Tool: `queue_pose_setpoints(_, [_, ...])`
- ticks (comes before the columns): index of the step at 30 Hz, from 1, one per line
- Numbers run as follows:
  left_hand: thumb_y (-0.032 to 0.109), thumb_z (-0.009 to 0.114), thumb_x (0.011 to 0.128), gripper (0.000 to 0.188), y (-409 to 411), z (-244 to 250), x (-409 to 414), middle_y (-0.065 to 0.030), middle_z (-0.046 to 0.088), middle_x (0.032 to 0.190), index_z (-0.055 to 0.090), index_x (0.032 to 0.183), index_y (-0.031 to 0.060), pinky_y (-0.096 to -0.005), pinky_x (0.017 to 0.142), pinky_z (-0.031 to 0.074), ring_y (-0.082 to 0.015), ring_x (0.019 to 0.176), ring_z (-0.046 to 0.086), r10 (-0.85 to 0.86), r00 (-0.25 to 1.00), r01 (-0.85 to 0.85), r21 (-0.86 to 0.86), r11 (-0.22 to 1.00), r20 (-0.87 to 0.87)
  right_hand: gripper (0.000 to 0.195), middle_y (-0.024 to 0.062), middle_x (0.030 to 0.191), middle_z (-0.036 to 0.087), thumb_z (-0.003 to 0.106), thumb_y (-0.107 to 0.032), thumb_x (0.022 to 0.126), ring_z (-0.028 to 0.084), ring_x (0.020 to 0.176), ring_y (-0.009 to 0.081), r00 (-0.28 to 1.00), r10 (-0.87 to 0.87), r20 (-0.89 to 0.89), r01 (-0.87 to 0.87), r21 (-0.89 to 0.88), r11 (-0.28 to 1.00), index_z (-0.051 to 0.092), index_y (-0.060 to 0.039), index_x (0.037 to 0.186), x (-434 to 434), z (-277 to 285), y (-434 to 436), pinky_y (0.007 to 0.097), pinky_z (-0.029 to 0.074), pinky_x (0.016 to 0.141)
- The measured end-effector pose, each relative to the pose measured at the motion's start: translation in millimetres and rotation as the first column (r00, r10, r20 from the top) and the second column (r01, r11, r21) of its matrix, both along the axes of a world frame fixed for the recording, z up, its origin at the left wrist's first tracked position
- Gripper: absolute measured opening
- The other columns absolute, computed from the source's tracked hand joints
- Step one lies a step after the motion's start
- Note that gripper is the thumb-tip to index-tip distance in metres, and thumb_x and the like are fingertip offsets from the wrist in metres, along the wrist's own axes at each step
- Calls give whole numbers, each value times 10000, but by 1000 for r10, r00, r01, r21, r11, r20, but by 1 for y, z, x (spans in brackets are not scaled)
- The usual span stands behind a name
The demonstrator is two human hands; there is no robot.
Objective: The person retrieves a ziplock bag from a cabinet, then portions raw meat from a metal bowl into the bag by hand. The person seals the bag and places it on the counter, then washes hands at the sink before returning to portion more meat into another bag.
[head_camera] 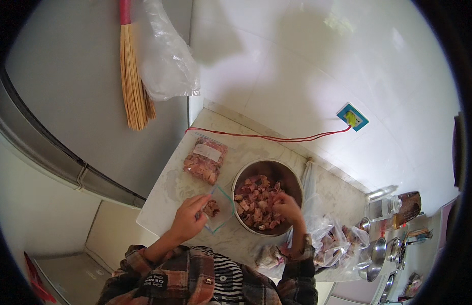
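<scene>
My left hand [191,218] holds a clear zip bag [223,217] by its edge; the bag's rim forms a wide loop, and some meat pieces [211,208] lie inside. My right hand [286,207] reaches into a large round metal bowl [293,179], its fingers at the chopped raw meat [259,198]; whether they grip a piece is not clear. Beyond the left hand lies a filled clear bag of chopped meat [205,160] with a blank-looking white label. Right of the bowl stand clear plastic bags [335,244] with more meat.
A red cord [266,137] runs across the counter's back to a wall socket [352,116]. A small wrapped bundle [269,256] sits near the front edge. Metal bowls [375,259] and a glass jar [384,207] stand at right. A broom [133,80] hangs at left.
</scene>
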State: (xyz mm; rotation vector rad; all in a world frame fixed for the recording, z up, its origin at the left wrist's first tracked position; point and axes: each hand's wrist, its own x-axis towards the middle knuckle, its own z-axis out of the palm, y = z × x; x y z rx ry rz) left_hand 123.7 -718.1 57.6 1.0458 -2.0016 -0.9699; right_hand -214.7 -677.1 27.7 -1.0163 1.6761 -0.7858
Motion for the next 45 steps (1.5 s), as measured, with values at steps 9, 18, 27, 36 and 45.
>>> queue_pose_setpoints(9, [-42,520,721,521,1,-2,-2,-157,504,1201,500,1235,40,-258,636,488,-210,898,555,-13,1000,13,-7,1000,14,239,48,770,597,654,-87,705,534,698,85,982,56,-180,-51,31,998,597,8,916,40,56,-7,242,463,601])
queue_pose_setpoints(18, [-35,526,707,522,1,4,-9,-177,516,1173,487,1226,9,-332,775,463,-304,993,521,-8,997,12,-57,998,76,342,32,881,595,618,-133,810,547,791,94,861,231,453,-309,106,945,515,-3,1109,125,110,-26,232,474,660])
queue_pose_setpoints(27, [-30,529,680,528,4,7,-12,-180,547,1139,492,1206,-17,-383,829,427,-332,972,527,34,997,-25,-136,990,67,302,94,863,623,566,-160,854,592,704,187,860,467,204,-407,-276,871,519,18,1092,162,34,-34,311,485,636])
queue_pose_setpoints(36, [-12,531,682,497,6,4,-5,-163,539,1130,511,1178,1,-383,831,423,-334,944,509,53,996,-44,-118,992,68,407,185,929,624,610,-268,777,615,849,315,869,94,-486,-169,-113,979,561,-44,1112,55,41,-48,376,482,729])
queue_pose_setpoints(45, [-13,521,685,493,5,5,-7,-163,541,1136,513,1178,-5,-374,817,426,-328,912,511,63,997,-59,-85,995,43,778,260,1237,396,737,-412,582,411,1093,489,656,233,-718,-146,183,972,453,-210,1277,-8,-65,-47,504,423,862])
